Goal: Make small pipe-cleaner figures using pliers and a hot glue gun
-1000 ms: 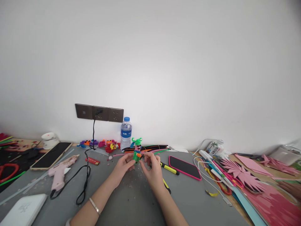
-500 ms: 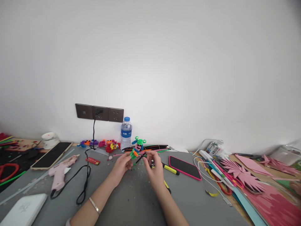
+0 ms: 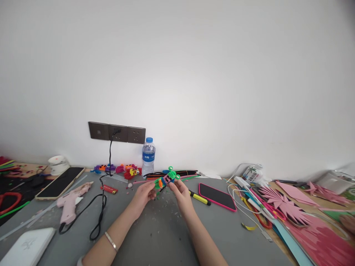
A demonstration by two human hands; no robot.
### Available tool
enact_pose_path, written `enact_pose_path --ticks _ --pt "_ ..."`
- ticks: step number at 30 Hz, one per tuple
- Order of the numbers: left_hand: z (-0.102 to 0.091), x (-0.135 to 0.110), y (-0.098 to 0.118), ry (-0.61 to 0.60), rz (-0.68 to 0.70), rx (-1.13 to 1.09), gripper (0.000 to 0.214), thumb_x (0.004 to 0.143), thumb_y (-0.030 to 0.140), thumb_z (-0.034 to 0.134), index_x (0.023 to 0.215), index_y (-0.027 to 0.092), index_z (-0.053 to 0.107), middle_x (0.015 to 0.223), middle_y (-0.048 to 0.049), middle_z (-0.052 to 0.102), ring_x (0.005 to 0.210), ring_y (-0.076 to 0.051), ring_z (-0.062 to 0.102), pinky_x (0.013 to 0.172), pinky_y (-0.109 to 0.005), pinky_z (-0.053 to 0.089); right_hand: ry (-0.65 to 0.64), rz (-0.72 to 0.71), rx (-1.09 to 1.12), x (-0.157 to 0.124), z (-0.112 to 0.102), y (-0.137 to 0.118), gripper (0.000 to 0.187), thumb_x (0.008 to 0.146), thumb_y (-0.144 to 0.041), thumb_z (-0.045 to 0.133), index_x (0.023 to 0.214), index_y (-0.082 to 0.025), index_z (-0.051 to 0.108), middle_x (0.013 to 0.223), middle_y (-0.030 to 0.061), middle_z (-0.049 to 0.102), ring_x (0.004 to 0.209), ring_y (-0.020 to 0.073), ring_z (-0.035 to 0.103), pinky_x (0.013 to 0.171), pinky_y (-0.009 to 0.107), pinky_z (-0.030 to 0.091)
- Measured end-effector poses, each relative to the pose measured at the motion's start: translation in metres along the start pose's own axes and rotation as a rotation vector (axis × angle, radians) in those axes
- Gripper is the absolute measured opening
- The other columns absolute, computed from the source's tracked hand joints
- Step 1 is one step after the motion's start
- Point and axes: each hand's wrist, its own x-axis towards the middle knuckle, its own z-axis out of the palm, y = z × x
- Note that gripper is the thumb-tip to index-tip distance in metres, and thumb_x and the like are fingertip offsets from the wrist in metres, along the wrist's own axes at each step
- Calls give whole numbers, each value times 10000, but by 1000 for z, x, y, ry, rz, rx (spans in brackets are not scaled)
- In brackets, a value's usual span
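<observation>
Above the grey table (image 3: 163,236), a small pipe-cleaner figure (image 3: 166,179) in green, blue, pink and orange is held tilted between both hands. The fingers of my left hand (image 3: 144,194) are closed on its green and orange lower end. My right hand (image 3: 180,192) pinches the figure near its head end, which carries green loops. A short dark piece sticks out beneath the figure by my left fingers. Just behind the hands lies a bundle of pipe cleaners (image 3: 188,172).
A water bottle (image 3: 149,157) and several colourful figures (image 3: 133,172) stand by the wall. Left are a pink glue gun (image 3: 68,207), a phone (image 3: 60,183) and a white box (image 3: 29,245). Right are a yellow cutter (image 3: 200,198), a pink-edged phone (image 3: 217,196), cables and pink paper (image 3: 318,236).
The figure has tipped over to the right, its head end now at my right hand. My right fingers have come from the dark stick beside it onto the figure. My left hand stays put.
</observation>
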Motion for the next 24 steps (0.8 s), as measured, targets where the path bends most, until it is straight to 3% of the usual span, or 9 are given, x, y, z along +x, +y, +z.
enact_pose_path --ticks 8,17,24 --pt "6 -7 7 -49 16 54 480 652 614 724 727 141 699 599 3 577 573 -109 457 558 -235 316 -27 62 155 1 -3 11 407 701 -460 785 1000 -191 727 1038 79 727 999 266 635 878 370 482" --pt "6 -6 8 -66 24 75 502 659 633 713 700 133 708 608 -12 587 587 -115 464 572 -240 325 22 131 193 1 -1 6 403 602 -471 842 868 -185 743 885 53 728 780 193 610 705 291 448" --pt "6 -8 7 -78 32 113 475 677 611 713 818 159 676 602 21 562 588 -116 484 570 -233 341 50 94 189 1 -1 9 361 634 -477 815 813 -175 729 791 42 706 755 204 603 746 323 458"
